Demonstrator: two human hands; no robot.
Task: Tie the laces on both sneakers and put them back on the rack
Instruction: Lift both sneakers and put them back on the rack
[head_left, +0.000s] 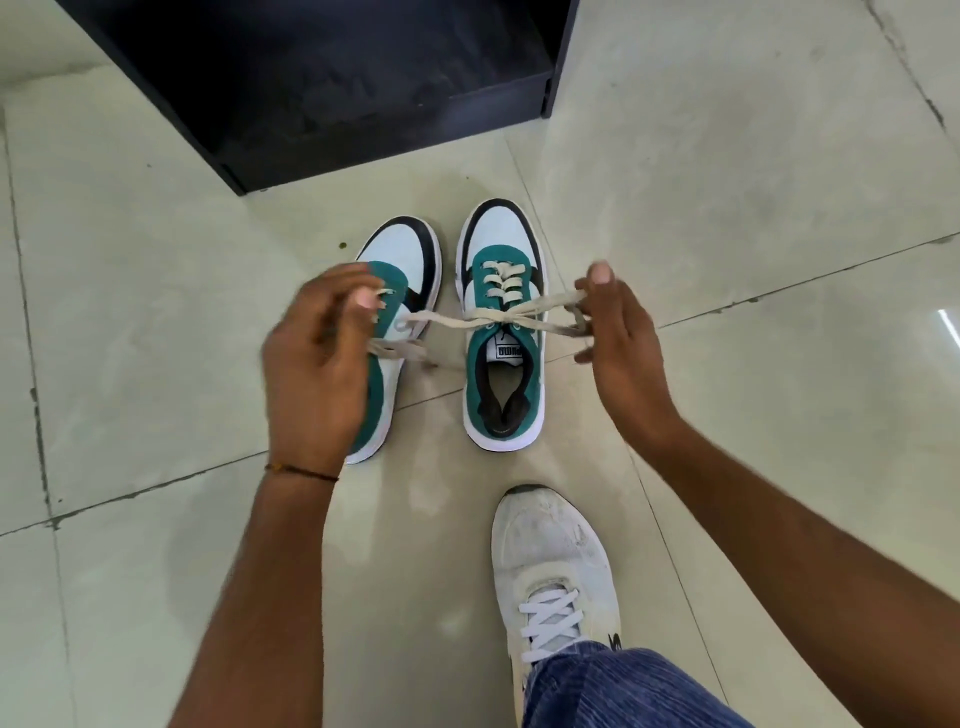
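Beyond the wearer's white shoe (553, 566), left hand (317, 353) and right hand (618, 343) each clamp their grip on lace (457, 319), tightening one sneaker (500, 260); other sneaker (405, 254) seemingly untied, neither on the rack (332, 78).

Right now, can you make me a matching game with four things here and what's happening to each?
Things:
1. knotted sneaker
2. other green sneaker
3. white shoe
4. black rack

States:
A. worn by the person
B. partly hidden behind the left hand
C. standing beyond both green sneakers
D. its laces pulled sideways between the left hand and right hand

Pairs: 1-D, 2-B, 3-A, 4-C
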